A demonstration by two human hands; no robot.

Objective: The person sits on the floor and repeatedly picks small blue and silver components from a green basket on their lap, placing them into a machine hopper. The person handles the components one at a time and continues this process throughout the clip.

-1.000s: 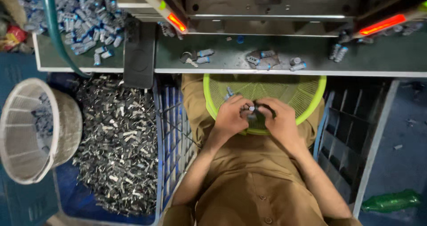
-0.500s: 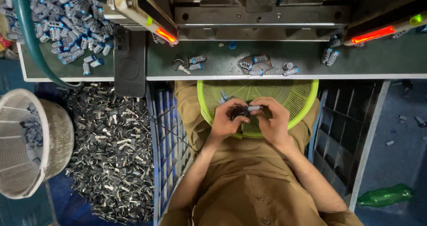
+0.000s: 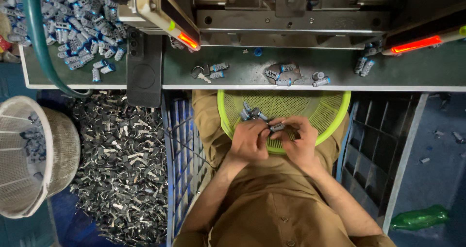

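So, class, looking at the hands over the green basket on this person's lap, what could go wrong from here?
1. The small grey part is pinched between left hand and right hand; it could slip and drop into the green basket or past it.
2. The basket rests on the lap, under the bench edge, and might tip.
3. Loose parts near that edge could roll off.

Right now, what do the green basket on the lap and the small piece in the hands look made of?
Green basket: plastic, probably; bright even colour, moulded mesh. Small piece between left hand and right hand: likely metal, dull grey with a slight shine; too small to be sure.
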